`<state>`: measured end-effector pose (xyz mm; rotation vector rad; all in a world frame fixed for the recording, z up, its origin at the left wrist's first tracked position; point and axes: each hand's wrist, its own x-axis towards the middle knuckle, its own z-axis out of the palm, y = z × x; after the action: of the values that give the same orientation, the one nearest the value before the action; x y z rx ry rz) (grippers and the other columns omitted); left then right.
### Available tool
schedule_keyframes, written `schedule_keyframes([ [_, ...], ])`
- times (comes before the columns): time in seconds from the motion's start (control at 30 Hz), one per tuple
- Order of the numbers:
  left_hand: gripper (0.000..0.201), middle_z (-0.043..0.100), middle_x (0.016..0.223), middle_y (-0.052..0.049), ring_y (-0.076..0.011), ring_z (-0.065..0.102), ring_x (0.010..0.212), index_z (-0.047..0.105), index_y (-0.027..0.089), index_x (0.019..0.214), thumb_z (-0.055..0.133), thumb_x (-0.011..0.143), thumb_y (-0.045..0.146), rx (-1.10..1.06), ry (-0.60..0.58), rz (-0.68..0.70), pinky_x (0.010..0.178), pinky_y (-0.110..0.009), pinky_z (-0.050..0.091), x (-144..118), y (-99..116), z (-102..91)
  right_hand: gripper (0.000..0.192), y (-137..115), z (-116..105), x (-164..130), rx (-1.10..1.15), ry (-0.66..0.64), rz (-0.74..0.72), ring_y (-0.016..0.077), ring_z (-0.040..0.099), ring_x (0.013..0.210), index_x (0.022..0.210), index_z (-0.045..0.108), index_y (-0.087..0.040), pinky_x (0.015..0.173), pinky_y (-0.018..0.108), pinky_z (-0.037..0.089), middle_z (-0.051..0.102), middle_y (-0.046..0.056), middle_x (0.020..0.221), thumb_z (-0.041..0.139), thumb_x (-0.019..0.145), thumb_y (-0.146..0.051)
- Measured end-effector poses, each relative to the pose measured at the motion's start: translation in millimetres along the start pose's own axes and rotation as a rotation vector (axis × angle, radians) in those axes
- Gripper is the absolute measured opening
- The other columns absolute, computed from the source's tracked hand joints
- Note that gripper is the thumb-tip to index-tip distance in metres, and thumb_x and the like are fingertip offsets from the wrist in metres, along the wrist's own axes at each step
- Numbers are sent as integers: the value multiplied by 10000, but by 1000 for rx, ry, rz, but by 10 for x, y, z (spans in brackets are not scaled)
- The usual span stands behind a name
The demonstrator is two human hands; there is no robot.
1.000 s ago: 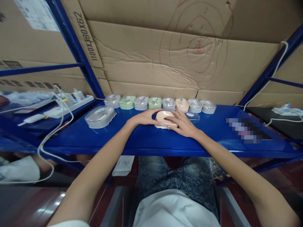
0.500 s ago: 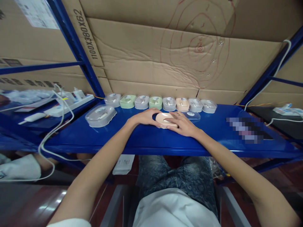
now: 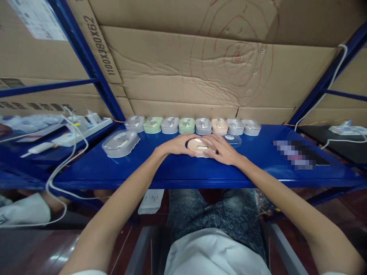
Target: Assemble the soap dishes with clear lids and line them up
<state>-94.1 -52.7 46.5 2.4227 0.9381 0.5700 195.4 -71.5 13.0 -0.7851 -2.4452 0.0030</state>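
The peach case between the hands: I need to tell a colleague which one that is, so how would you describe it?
Start at the blue shelf in front of the cardboard wall. A row of small lidded cases runs along its back edge. In front of that row, the peach case lies alone, cupped between the left hand and the right hand, with no clear lid on it.

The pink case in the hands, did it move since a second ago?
No. The pink case sits between the left hand and right hand, in front of the same row of cases.
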Motion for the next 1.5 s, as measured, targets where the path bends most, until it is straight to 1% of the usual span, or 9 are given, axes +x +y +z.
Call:
schedule_keyframes([
  [0.13,853,708,1520,-103,-395,654,1372,677,260,1502,924,759,599,0,-14,-18,1173,-503,483,-7,32,-6,676,361,-161,-131,-87,202,167,419,558,1478,1637,512,-223,1239,675,468,623,182,1595,520,1105,-639],
  [0.27,856,693,1527,-99,-384,650,1372,667,274,1495,916,747,607,-12,-22,-47,1171,-505,488,-3,27,-6,539,690,-278,-237,-206,58,233,452,666,1280,1361,727,-220,1106,702,549,756,181,1319,610,1043,-639],
  [0.37,859,685,1534,-89,-384,641,1382,657,290,1501,907,748,617,-26,-30,-55,1174,-512,485,-3,21,-6,567,764,-289,-261,-278,-23,245,466,682,1238,1341,751,-236,1037,692,581,757,183,1271,697,983,-672],
  [0.57,868,685,1522,-83,-385,635,1387,628,300,1519,901,759,617,-23,-50,-65,1172,-508,488,-5,31,-7,711,747,-327,-287,-241,-101,314,434,727,1083,1474,702,-265,990,660,593,782,159,1136,823,892,-654],
  [0.7,905,682,1544,-92,-398,642,1397,627,297,1534,914,746,635,-32,-42,-52,1177,-516,496,2,6,-3,633,738,-426,-293,-13,-14,309,358,759,1014,1422,724,-259,942,570,626,802,127,1220,795,920,-638],
  [0.83,1052,604,1648,-142,-432,573,1495,575,272,1605,946,704,669,-14,-18,-89,1257,-576,427,7,-44,19,582,628,-458,-247,135,148,283,361,758,1151,1431,723,-270,1017,576,614,784,113,1371,739,977,-633],
  [1.0,1161,538,1704,-177,-455,518,1549,486,259,1683,957,703,665,-29,24,-77,1287,-617,388,26,-75,116,606,345,-314,-132,171,180,144,372,659,1405,1522,672,-334,1208,641,512,710,94,1534,753,990,-613],
  [1.2,1287,505,1712,-217,-480,502,1556,397,265,1734,993,658,644,-99,66,-54,1276,-678,390,84,-147,250,657,175,-132,-59,227,142,35,349,719,1265,1516,686,-299,1126,578,568,754,116,1381,822,940,-585],
  [1.5,1098,609,1606,-184,-449,567,1485,586,247,1575,1002,642,650,-99,92,-44,1258,-639,414,106,-165,286,670,158,-54,-60,272,86,8,337,711,1295,1564,659,-329,1152,564,562,715,109,1410,813,958,-568],
])
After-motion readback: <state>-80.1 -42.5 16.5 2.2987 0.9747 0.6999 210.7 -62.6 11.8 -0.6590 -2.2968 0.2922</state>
